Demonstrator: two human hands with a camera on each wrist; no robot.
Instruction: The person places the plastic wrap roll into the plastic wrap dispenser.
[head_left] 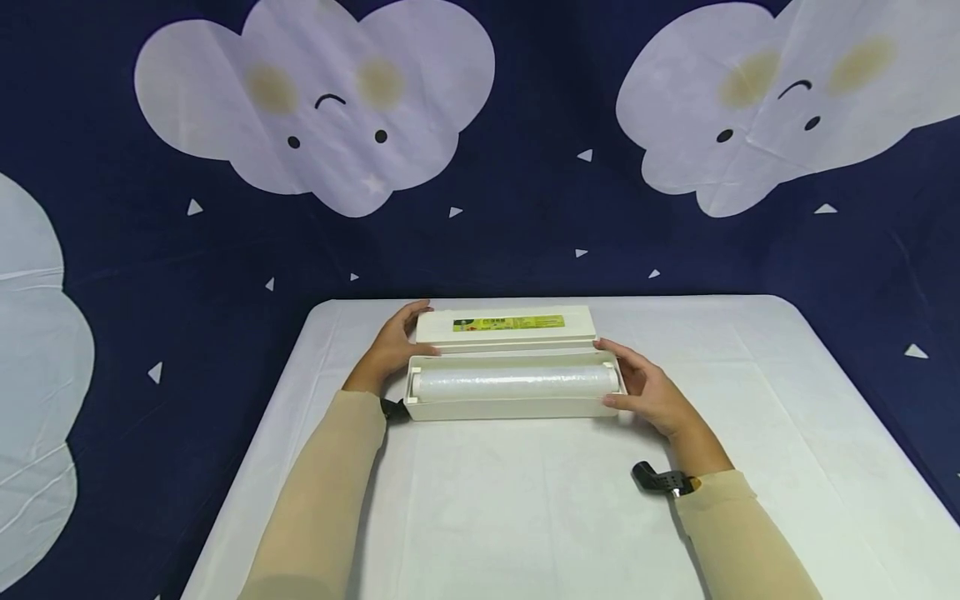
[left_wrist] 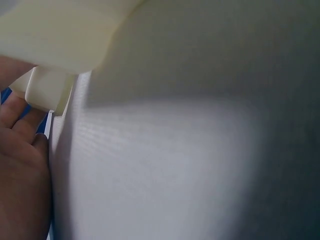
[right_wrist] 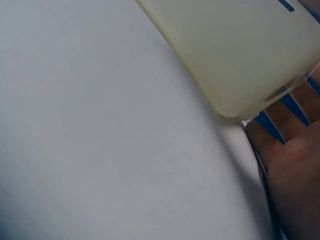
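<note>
A long white box [head_left: 510,409] stands uncovered on the table, with a roll of plastic wrap [head_left: 517,383] lying lengthwise inside. Directly behind it is the white lid [head_left: 435,327], bearing a yellow-green label [head_left: 508,323]. My left hand [head_left: 386,352] holds the lid's left end, thumb at the front and fingers at the back. In the left wrist view the fingers reach round the lid end [left_wrist: 45,90], beside the box corner [left_wrist: 55,47]. My right hand [head_left: 654,396] grips the box's right end, thumb on the near corner; the right wrist view shows its fingers behind the box wall [right_wrist: 240,55].
A white cloth covers the table [head_left: 510,508], which has rounded far corners. Behind it hangs a dark blue curtain [head_left: 525,242] printed with clouds and small triangles. Black straps [head_left: 663,481] sit at the wrists, by beige sleeves [head_left: 322,500].
</note>
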